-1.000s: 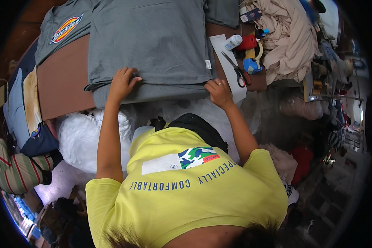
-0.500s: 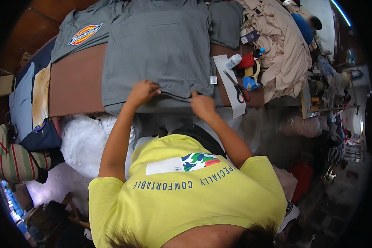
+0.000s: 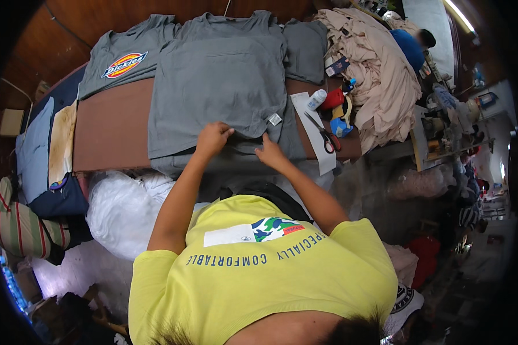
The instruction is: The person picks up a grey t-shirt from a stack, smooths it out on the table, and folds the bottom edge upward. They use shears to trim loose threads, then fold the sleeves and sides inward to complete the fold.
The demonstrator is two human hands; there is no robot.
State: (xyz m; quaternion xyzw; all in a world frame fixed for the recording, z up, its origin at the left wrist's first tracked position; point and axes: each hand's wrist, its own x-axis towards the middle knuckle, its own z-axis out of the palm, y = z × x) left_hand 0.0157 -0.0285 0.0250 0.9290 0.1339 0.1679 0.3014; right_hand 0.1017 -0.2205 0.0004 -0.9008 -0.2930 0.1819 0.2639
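Observation:
A grey T-shirt (image 3: 218,80) lies spread over a brown-covered table, its lower edge toward me. My left hand (image 3: 213,138) is closed on the shirt near the middle of that edge, thumb and fingers pinching cloth. Just right of it, my right hand (image 3: 273,155) touches the hem with index finger and thumb apart. Between the hands the edge is slightly raised and wavy. A small white label (image 3: 275,119) rests on the shirt above my right hand. More grey cloth shows beneath the hem.
Scissors (image 3: 323,133) lie on a white strip (image 3: 326,163) at right, beside a white bottle (image 3: 316,99) and blue tape dispenser (image 3: 341,126). A beige cloth heap (image 3: 380,80) is beyond. Another grey shirt (image 3: 101,69) with a logo lies left. Below the table is a white plastic bag (image 3: 118,213).
My right hand's index finger and thumb have spread apart at the hem. The shirt's lower right part has shifted and creased, and the label has moved left and tilted.

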